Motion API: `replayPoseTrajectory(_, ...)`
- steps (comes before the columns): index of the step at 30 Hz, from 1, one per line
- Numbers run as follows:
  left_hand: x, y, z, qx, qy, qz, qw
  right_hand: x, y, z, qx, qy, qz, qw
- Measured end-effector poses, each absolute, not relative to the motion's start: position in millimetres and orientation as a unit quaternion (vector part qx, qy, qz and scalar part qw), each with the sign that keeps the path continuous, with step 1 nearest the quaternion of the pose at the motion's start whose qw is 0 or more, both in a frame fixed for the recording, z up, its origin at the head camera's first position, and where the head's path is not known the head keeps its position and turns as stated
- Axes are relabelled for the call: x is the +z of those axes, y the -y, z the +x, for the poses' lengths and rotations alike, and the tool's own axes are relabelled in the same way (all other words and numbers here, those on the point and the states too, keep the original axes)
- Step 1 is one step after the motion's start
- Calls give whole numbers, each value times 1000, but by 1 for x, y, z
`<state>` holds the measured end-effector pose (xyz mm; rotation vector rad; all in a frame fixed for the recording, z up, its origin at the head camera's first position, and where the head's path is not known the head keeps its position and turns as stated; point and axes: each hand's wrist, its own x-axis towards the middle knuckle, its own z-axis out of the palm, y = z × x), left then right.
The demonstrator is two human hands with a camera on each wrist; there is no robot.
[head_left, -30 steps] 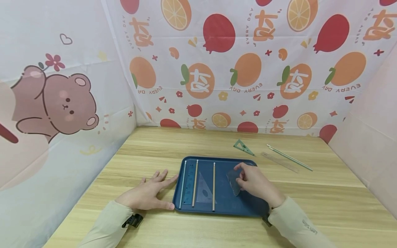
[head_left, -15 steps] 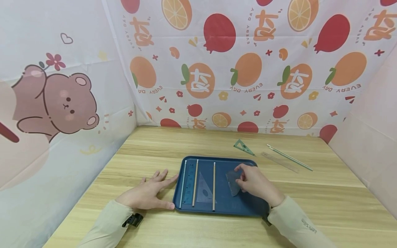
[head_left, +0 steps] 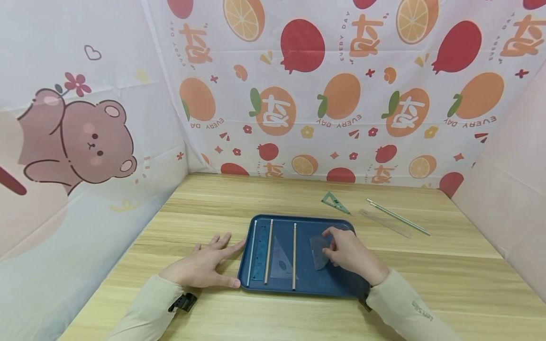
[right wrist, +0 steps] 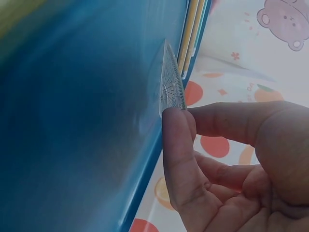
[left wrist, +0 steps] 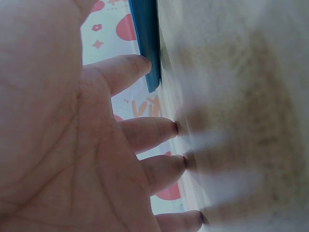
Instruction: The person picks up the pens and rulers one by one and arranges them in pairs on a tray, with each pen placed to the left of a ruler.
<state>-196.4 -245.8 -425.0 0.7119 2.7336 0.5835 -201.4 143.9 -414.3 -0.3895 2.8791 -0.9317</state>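
Observation:
My right hand (head_left: 351, 251) pinches a clear protractor (head_left: 317, 253) between thumb and fingers over the right half of the dark blue tray (head_left: 311, 284). In the right wrist view the protractor (right wrist: 170, 84) shows radiating lines, one edge close to the tray floor; whether it touches is unclear. With fingers spread, my left hand (head_left: 204, 267) rests on the table, thumb and index finger at the tray's left rim. Inside the tray lie a greenish pencil (head_left: 251, 253), a blue ruler (head_left: 259, 260), a gold pencil (head_left: 268, 253), a clear set square (head_left: 279, 267) and another gold pencil (head_left: 294, 255).
Behind the tray, a green set square (head_left: 339, 206) lies on the wooden table (head_left: 239, 194). Farther right are a clear ruler (head_left: 384, 222) and a pair of green pencils (head_left: 403, 218). Printed cloth (head_left: 307, 104) closes off the back and sides.
The protractor has shifted slightly left and turned a little in my right hand's fingers, that hand moving slightly with it. My left hand and the tray stay in place.

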Motion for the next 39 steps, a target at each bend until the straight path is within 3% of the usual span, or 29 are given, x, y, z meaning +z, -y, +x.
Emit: replayPoseTrajectory(39, -423, 245, -196, 203, -939, 244, 131, -424, -131, -193, -312, -942, -101, 71)
